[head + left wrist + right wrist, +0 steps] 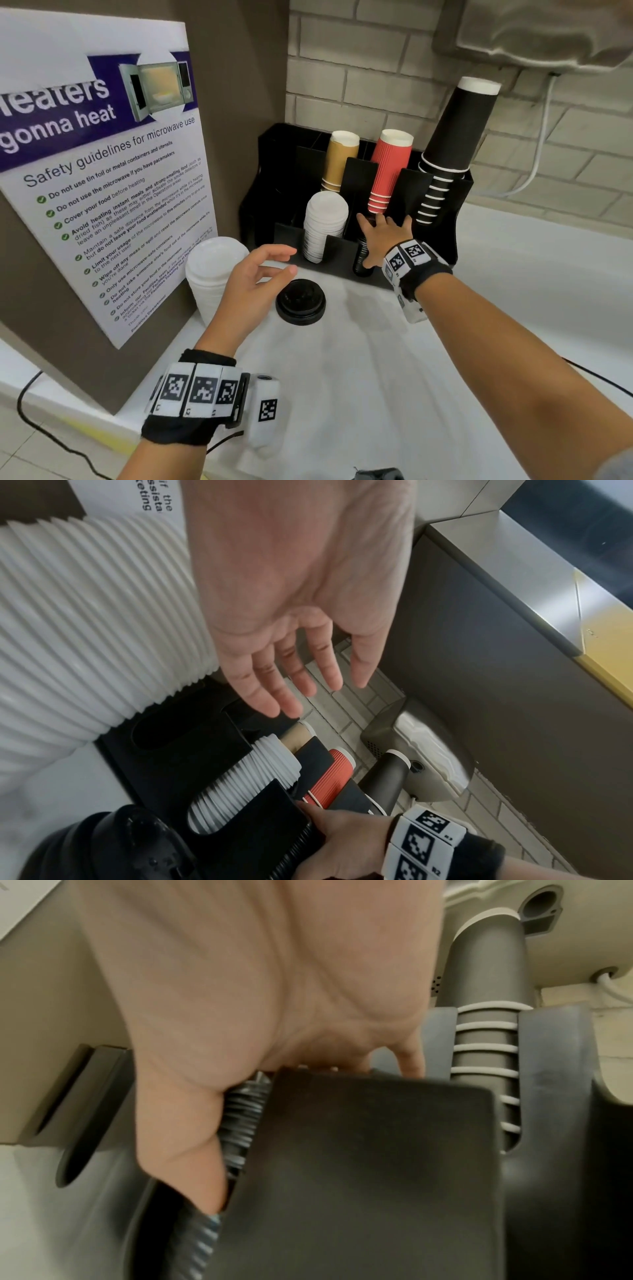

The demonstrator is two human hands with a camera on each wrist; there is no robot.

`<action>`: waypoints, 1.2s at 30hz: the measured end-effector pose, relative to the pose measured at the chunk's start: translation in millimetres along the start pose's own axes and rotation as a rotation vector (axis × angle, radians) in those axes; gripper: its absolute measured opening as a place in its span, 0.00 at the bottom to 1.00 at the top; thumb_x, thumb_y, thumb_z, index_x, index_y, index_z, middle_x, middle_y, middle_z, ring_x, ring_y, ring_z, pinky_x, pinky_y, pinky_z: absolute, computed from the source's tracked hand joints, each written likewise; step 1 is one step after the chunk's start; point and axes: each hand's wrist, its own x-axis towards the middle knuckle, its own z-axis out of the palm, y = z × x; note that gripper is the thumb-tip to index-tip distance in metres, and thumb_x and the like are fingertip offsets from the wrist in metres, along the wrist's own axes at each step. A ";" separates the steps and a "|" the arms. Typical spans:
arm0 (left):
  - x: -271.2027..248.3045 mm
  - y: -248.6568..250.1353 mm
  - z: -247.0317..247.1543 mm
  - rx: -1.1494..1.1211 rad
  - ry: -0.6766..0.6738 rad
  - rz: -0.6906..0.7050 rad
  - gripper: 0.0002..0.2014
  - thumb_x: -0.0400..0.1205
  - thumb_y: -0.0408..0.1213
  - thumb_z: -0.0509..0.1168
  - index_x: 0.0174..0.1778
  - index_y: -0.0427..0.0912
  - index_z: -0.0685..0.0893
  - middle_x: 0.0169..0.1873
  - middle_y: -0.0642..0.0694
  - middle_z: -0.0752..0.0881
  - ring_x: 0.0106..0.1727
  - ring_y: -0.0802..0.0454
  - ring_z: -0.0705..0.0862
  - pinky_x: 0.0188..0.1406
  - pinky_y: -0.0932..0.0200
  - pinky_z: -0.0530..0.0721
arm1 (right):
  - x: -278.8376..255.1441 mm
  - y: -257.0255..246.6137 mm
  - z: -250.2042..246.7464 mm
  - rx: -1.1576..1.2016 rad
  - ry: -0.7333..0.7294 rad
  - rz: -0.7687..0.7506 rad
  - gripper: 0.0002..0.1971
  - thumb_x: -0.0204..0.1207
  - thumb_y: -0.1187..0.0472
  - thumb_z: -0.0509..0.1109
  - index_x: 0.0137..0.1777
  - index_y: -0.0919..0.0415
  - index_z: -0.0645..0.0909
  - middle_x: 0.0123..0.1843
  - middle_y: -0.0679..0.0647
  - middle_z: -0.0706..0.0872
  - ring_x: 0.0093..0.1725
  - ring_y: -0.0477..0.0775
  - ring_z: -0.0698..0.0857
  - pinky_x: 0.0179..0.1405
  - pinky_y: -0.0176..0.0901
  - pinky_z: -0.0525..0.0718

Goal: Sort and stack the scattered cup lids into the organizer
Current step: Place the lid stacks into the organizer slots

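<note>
The right hand (pixel 380 236) covers most of the black lids (pixel 361 262) in the organizer (pixel 346 255), fingers spread over them and thumb down their side; whether it grips them is unclear. A black lid stack (pixel 300 301) sits on the counter under the left hand (pixel 251 284), which hovers loosely spread beside white lids (pixel 212 274).

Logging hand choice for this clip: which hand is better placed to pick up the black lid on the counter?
Left. The left hand hovers open beside the black lid, holding nothing. The right hand is busy at the organizer, pressing on the black lid stack in its slot.
</note>
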 end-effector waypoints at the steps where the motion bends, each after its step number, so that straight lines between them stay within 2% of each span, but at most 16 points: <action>1: 0.3 -0.1 0.3 0.001 -0.001 0.002 0.12 0.81 0.34 0.70 0.53 0.59 0.86 0.52 0.59 0.85 0.45 0.62 0.85 0.56 0.61 0.81 | -0.5 -0.1 -1.0 0.014 0.001 -0.004 0.57 0.66 0.46 0.78 0.85 0.50 0.40 0.83 0.63 0.54 0.81 0.66 0.60 0.77 0.75 0.50; 5: -0.6 -0.2 1.0 -0.005 -0.010 0.018 0.14 0.81 0.35 0.70 0.50 0.64 0.86 0.50 0.60 0.86 0.46 0.61 0.86 0.55 0.62 0.82 | -8.8 8.3 -11.9 0.135 -0.082 -0.012 0.59 0.66 0.49 0.78 0.84 0.45 0.36 0.85 0.63 0.46 0.83 0.65 0.52 0.76 0.78 0.46; 7: -1.0 0.4 1.1 -0.005 -0.017 0.027 0.15 0.81 0.36 0.71 0.49 0.67 0.86 0.51 0.61 0.86 0.46 0.60 0.86 0.56 0.62 0.82 | -16.9 11.0 -17.4 0.209 -0.015 -0.014 0.58 0.68 0.52 0.77 0.84 0.44 0.35 0.85 0.62 0.43 0.84 0.64 0.47 0.74 0.79 0.45; 9: -1.3 0.0 1.2 -0.005 -0.014 0.026 0.15 0.81 0.36 0.71 0.48 0.68 0.86 0.51 0.61 0.86 0.47 0.59 0.86 0.56 0.61 0.82 | -29.1 3.6 -19.4 0.292 0.199 -0.080 0.49 0.70 0.53 0.75 0.85 0.48 0.46 0.83 0.61 0.51 0.82 0.64 0.53 0.75 0.77 0.52; 11: -1.0 0.0 3.2 -0.015 -0.007 0.024 0.14 0.81 0.35 0.70 0.50 0.64 0.86 0.51 0.59 0.86 0.46 0.60 0.86 0.56 0.61 0.82 | -41.3 -15.2 -18.8 0.391 0.368 -0.244 0.37 0.71 0.55 0.72 0.80 0.52 0.62 0.76 0.59 0.66 0.74 0.63 0.68 0.72 0.67 0.68; 12: -1.0 0.5 4.8 -0.019 -0.008 0.024 0.13 0.81 0.35 0.70 0.51 0.62 0.86 0.50 0.59 0.86 0.46 0.60 0.86 0.56 0.61 0.83 | -46.5 -27.8 -17.2 0.438 0.355 -0.349 0.31 0.72 0.56 0.71 0.76 0.54 0.68 0.70 0.58 0.72 0.69 0.61 0.74 0.67 0.62 0.74; 14: -0.9 1.5 7.6 -0.028 -0.016 0.030 0.13 0.81 0.33 0.70 0.52 0.59 0.86 0.49 0.60 0.86 0.47 0.60 0.86 0.54 0.62 0.83 | -54.1 -54.5 -10.0 0.503 0.185 -0.525 0.27 0.72 0.55 0.72 0.72 0.55 0.74 0.61 0.57 0.79 0.61 0.58 0.79 0.60 0.56 0.80; 15: -1.1 1.5 8.4 -0.032 -0.019 0.034 0.12 0.81 0.33 0.70 0.53 0.57 0.86 0.49 0.60 0.86 0.48 0.60 0.86 0.53 0.63 0.83 | -56.0 -66.8 -4.8 0.502 0.070 -0.558 0.30 0.71 0.52 0.74 0.73 0.54 0.73 0.62 0.57 0.79 0.61 0.57 0.79 0.60 0.55 0.81; 17: -2.0 1.3 9.5 -0.025 -0.017 0.034 0.11 0.82 0.33 0.70 0.54 0.55 0.86 0.51 0.57 0.86 0.47 0.58 0.86 0.52 0.66 0.82 | -54.1 -86.0 7.0 0.441 -0.138 -0.506 0.42 0.65 0.43 0.78 0.78 0.47 0.66 0.68 0.57 0.74 0.66 0.58 0.77 0.63 0.55 0.81; 19: -3.1 0.7 10.0 -0.015 -0.012 0.030 0.11 0.82 0.34 0.69 0.54 0.57 0.86 0.52 0.56 0.85 0.45 0.59 0.85 0.50 0.68 0.81 | -49.9 -99.7 17.2 0.355 -0.251 -0.436 0.50 0.59 0.38 0.80 0.80 0.42 0.59 0.74 0.56 0.70 0.70 0.60 0.74 0.65 0.58 0.80; 22: -4.7 0.2 10.9 -0.015 -0.007 0.016 0.11 0.82 0.35 0.70 0.54 0.57 0.86 0.52 0.57 0.85 0.47 0.57 0.86 0.52 0.64 0.82 | -46.8 -111.5 25.8 0.273 -0.234 -0.421 0.48 0.60 0.39 0.80 0.79 0.44 0.62 0.72 0.58 0.71 0.70 0.63 0.74 0.64 0.58 0.80; 25: -5.1 -0.8 11.3 -0.003 -0.003 0.009 0.11 0.81 0.35 0.70 0.55 0.56 0.86 0.53 0.56 0.85 0.48 0.57 0.86 0.56 0.59 0.83 | -47.7 -105.3 30.0 0.317 -0.206 -0.393 0.44 0.59 0.39 0.80 0.75 0.44 0.67 0.67 0.59 0.74 0.66 0.62 0.75 0.61 0.57 0.82; 28: -5.0 -1.7 12.3 0.013 0.020 0.021 0.13 0.81 0.34 0.71 0.57 0.57 0.84 0.55 0.55 0.84 0.52 0.62 0.84 0.52 0.62 0.82 | -53.9 -80.2 24.1 0.663 -0.164 -0.401 0.38 0.60 0.45 0.81 0.71 0.43 0.71 0.63 0.56 0.78 0.62 0.58 0.81 0.59 0.52 0.84; 31: -5.2 -1.7 16.6 0.028 0.000 0.006 0.26 0.76 0.37 0.75 0.66 0.63 0.76 0.64 0.57 0.78 0.62 0.64 0.79 0.55 0.63 0.83 | -70.9 -50.3 10.4 1.204 -0.057 -0.432 0.32 0.65 0.54 0.80 0.69 0.39 0.74 0.62 0.51 0.82 0.60 0.52 0.83 0.57 0.44 0.85; 34: -6.8 0.6 23.2 -0.070 -0.167 -0.063 0.44 0.66 0.44 0.79 0.75 0.68 0.66 0.71 0.59 0.73 0.68 0.60 0.77 0.58 0.63 0.82 | -98.7 -35.2 -0.3 1.522 -0.047 -0.476 0.31 0.65 0.54 0.80 0.66 0.33 0.75 0.59 0.55 0.83 0.56 0.52 0.86 0.47 0.42 0.87; 36: -7.0 1.0 29.7 -0.158 -0.258 -0.015 0.45 0.67 0.40 0.82 0.76 0.68 0.65 0.72 0.57 0.76 0.70 0.60 0.78 0.57 0.64 0.83 | -113.2 -29.7 -1.0 1.575 -0.021 -0.523 0.31 0.65 0.55 0.80 0.67 0.34 0.76 0.59 0.55 0.83 0.56 0.52 0.87 0.47 0.42 0.87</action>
